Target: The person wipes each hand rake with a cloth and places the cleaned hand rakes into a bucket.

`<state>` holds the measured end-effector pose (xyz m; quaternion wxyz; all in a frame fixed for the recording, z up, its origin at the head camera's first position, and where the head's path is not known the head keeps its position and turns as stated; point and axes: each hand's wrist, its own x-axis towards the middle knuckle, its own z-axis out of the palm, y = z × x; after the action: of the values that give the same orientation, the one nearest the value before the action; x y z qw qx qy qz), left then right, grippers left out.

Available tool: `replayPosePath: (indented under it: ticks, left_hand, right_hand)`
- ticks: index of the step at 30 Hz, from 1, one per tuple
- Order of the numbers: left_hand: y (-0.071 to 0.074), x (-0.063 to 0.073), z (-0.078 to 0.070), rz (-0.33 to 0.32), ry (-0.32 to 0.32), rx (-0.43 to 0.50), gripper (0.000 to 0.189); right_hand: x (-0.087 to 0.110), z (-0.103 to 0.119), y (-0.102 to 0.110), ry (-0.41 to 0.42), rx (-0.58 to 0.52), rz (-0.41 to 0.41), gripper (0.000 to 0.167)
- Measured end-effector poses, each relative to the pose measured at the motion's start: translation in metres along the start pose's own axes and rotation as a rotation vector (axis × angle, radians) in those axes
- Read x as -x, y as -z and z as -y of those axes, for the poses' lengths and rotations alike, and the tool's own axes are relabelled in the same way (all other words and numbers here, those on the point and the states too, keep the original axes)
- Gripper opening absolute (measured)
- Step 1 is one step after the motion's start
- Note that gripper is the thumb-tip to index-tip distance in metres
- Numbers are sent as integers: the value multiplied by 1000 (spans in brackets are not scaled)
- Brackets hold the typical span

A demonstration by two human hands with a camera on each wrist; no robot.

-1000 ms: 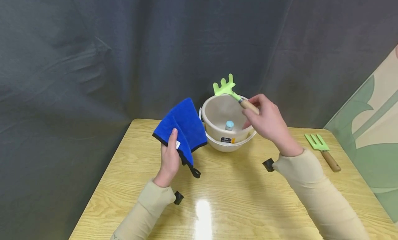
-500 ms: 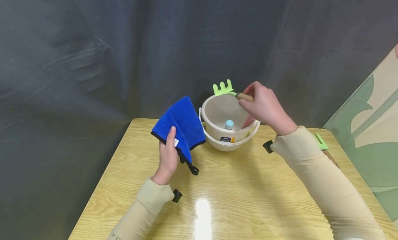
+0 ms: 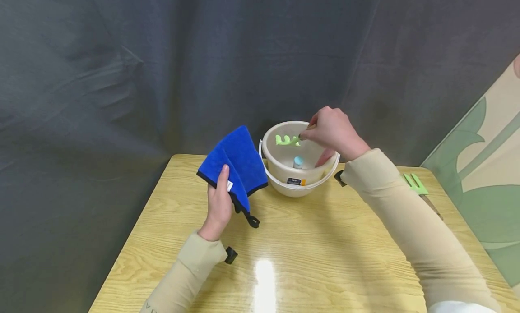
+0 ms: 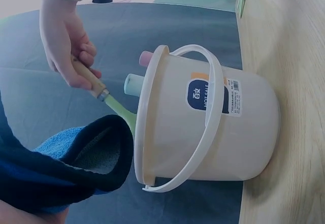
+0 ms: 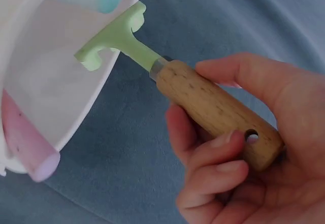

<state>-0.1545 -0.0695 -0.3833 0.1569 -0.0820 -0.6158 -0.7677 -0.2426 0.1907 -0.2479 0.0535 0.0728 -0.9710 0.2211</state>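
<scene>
My right hand point(image 3: 335, 128) grips the wooden handle of a small hand rake point(image 5: 203, 99) with light green tines. In the head view the tines point(image 3: 286, 140) overlap the inside of a beige bucket point(image 3: 278, 168); the left wrist view shows the rake's neck slanting down past the rim. To the left of the bucket, my left hand point(image 3: 219, 207) holds a folded blue cloth point(image 3: 239, 162) with black edging and a hanging loop, thumb on top. Inside the bucket stand a light-blue-topped cylinder point(image 3: 298, 162) and a pink stick-like cylinder point(image 5: 30, 137).
A green garden fork point(image 3: 415, 183) with a wooden handle lies at the table's right, partly behind the right sleeve. The bucket's white handle point(image 3: 302, 188) hangs down in front. Behind the wooden table point(image 3: 308, 250) hangs a dark grey curtain point(image 3: 243, 56).
My right hand has moved left over the bucket, and the rake's tines have dropped from above the rim to inside it. The left hand and cloth have barely moved.
</scene>
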Motion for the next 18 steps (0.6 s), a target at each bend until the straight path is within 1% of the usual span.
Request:
replayPosePath:
  ticks: [3, 7, 11, 18]
  left_hand:
    - [0, 0, 1, -2, 0, -4, 59]
    - [1, 0, 1, -7, -6, -6, 59]
    - [1, 1, 1, -10, -11, -12, 58]
    - [2, 2, 1, -1, -15, -18, 59]
  right_hand:
    - [-5, 4, -5, 0, 19, 8, 32]
    - [-11, 11, -9, -19, 32, 25, 30]
    - [-15, 18, -13, -32, 30, 46, 28]
    - [-20, 24, -26, -27, 39, 83, 26]
